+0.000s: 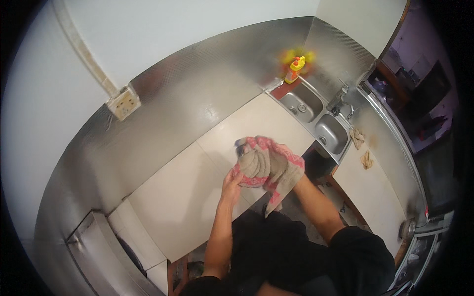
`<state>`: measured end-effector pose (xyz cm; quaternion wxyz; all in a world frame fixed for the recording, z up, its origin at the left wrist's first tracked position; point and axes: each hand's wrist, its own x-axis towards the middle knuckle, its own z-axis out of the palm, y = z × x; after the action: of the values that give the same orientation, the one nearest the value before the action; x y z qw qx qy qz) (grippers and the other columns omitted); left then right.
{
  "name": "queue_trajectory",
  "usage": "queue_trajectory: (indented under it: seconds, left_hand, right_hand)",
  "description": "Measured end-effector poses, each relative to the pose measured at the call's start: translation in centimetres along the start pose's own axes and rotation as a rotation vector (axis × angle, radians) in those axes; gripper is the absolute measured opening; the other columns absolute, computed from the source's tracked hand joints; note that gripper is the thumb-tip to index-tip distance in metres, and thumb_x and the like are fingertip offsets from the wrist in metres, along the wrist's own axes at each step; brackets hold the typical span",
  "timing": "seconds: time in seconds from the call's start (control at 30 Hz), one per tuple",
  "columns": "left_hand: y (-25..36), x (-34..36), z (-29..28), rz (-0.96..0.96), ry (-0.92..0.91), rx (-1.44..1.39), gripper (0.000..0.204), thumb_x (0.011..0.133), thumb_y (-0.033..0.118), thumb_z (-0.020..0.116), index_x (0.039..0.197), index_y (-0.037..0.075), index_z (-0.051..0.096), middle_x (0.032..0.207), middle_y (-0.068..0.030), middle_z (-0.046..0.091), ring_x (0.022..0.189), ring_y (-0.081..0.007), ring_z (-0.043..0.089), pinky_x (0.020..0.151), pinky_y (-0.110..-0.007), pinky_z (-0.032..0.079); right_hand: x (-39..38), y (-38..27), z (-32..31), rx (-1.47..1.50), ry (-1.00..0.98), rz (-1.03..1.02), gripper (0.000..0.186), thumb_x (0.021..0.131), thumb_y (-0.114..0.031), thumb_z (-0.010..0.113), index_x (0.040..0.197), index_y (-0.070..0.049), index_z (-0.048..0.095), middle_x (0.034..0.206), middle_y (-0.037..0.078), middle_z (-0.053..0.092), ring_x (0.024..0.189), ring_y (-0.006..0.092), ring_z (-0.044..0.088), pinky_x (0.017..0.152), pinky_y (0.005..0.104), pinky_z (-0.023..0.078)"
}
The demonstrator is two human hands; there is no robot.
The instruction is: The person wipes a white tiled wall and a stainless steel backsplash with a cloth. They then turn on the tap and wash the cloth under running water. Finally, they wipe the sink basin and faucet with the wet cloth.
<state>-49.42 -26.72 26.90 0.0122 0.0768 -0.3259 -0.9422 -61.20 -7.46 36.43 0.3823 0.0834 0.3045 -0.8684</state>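
Observation:
A grey-beige towel with a pink pattern is bunched up in front of me, above the near edge of the pale countertop. My left hand is closed on its left side, with the thumb over the fabric. From the right, my right forearm reaches in under the towel; the folds cover the right hand, so its fingers do not show. A small dark thing shows at the towel's upper left, too blurred to name. One corner of the towel hangs down toward me.
Beyond the pale tiled countertop is a double steel sink with a faucet. A yellow bottle stands behind it. Crumpled rags lie on the right counter. A socket box hangs on the wall. Lower left is a steel unit.

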Motion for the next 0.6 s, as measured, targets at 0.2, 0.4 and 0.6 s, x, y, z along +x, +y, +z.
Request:
queue_trajectory:
  seconds: [0.2, 0.4, 0.6]
  left_hand:
    - [1.9, -3.4, 1.3, 0.135, 0.079, 0.133, 0.051, 0.095, 0.007, 0.068, 0.142, -0.002, 0.053, 0.139, -0.0119, 0.062, 0.129, -0.021, 0.058, 0.113, -0.038, 0.043]
    - [2.1, -6.3, 7.1, 0.166, 0.029, 0.177, 0.058, 0.085, 0.003, 0.068, 0.14, -0.004, 0.051, 0.136, -0.0143, 0.063, 0.128, -0.0248, 0.059, 0.114, -0.04, 0.041]
    - [1.0, -7.0, 9.8, 0.195, 0.051, 0.34, 0.051, 0.087, 0.004, 0.069, 0.135, -0.003, 0.053, 0.133, -0.0127, 0.063, 0.124, -0.023, 0.059, 0.113, -0.038, 0.041]
  right_hand:
    - [-3.9, -2.6, -6.4, -0.172, -0.007, 0.076, 0.044, 0.094, -0.03, 0.064, 0.127, 0.0, 0.064, 0.12, 0.019, 0.07, 0.099, 0.0287, 0.072, 0.09, 0.047, 0.058]
    - [-8.7, -4.4, -7.4, -0.195, -0.153, 0.012, 0.056, 0.089, -0.027, 0.058, 0.136, 0.003, 0.055, 0.13, 0.022, 0.066, 0.116, 0.037, 0.067, 0.1, 0.052, 0.056]
    - [-11.9, -6.7, -10.9, -0.088, -0.221, 0.038, 0.049, 0.093, -0.02, 0.053, 0.135, 0.005, 0.057, 0.129, 0.022, 0.067, 0.118, 0.0354, 0.067, 0.106, 0.0501, 0.052]
